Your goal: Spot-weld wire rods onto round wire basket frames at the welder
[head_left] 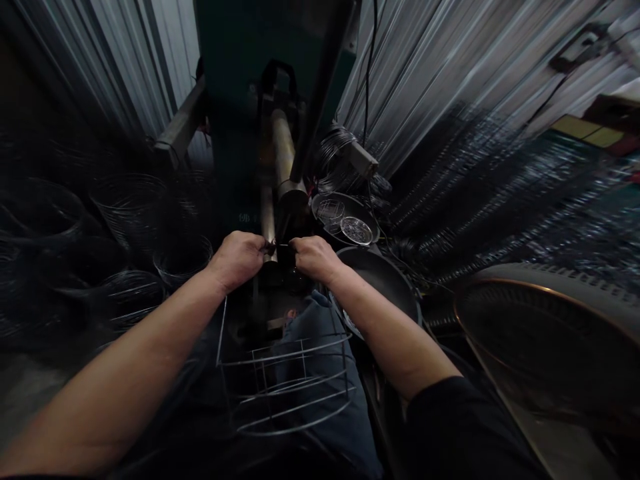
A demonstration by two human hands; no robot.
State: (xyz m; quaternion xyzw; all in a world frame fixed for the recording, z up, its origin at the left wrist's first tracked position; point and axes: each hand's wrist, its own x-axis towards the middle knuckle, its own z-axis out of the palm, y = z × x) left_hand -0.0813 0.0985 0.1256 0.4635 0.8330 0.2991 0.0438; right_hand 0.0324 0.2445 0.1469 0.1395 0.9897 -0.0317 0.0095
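Note:
My left hand (240,257) and my right hand (314,257) are both closed in a pinch at the base of a green machine (235,100), almost touching each other. Between them runs a thin wire (281,246) that belongs to a wire frame (290,387) resting on my lap. A metal roller arm (283,153) of the machine comes down to just above my fingers. The spot under my fingertips is dark, and how the wire meets the machine is hidden.
Finished wire baskets (125,200) pile up in the dark at the left. A dark round pan (385,280) and a bowl of small wire parts (345,220) sit right of the machine. Stacked wire mesh (500,187) and a large round fan guard (550,333) fill the right.

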